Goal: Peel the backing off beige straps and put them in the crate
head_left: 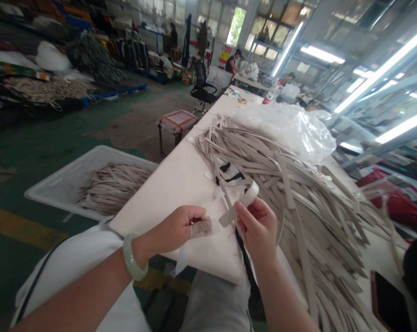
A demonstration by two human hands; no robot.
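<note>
1. A pale strap (239,206) is gripped in the right hand (259,229), its curved end pinched between thumb and fingers and raised just above the bench (167,196), which is covered in white.
2. The left hand (179,228) is closed, with fingers curled toward the palm, a jade bangle (135,257) at the wrist and a pale wrap (199,227) around one finger. Whether anything is pinched there cannot be told.
3. A large heap of beige strips (298,198) is spread across the bench, just beside the right hand, with black tape (229,173) showing among the nearest strips.
4. A crumpled clear plastic bag (284,129) lies against the far side of the heap.
5. A dark phone (388,304) is laid on the bench at the right.
6. More strips (113,189) are piled in a white plastic tub (56,189) on the green factory floor (32,143), left of the bench.
7. A co-worker (233,62) is seen at a table (250,82) in the distance, near a black office chair (203,87).
</note>
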